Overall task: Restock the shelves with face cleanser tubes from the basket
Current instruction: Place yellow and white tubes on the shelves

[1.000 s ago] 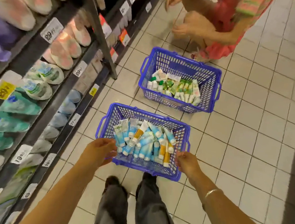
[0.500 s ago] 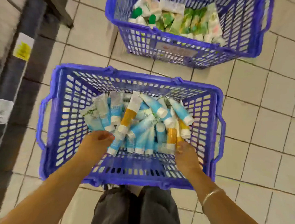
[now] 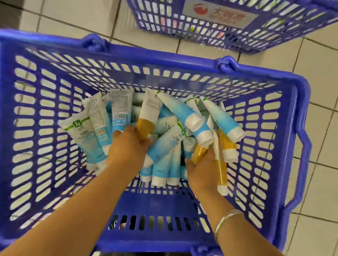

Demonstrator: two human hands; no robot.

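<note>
1. Basket (image 3: 292,121): blue, on tiled floor (image 3: 322,146), holding a heap of tubes (image 3: 170,131), blue-white and yellow.
2. Left hand (image 3: 127,147): inside basket, fingers curled round a yellow tube (image 3: 145,125).
3. Right hand (image 3: 203,170): inside basket, grasping yellow tubes at the heap's right.
4. Second basket (image 3: 227,24): beyond the first, apart.

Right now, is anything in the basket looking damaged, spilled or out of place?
Nothing stands out. The tubes lie in a loose, crisscrossed heap inside the blue basket, with no spill or damage visible. Both hands, left and right, reach into them.
</note>
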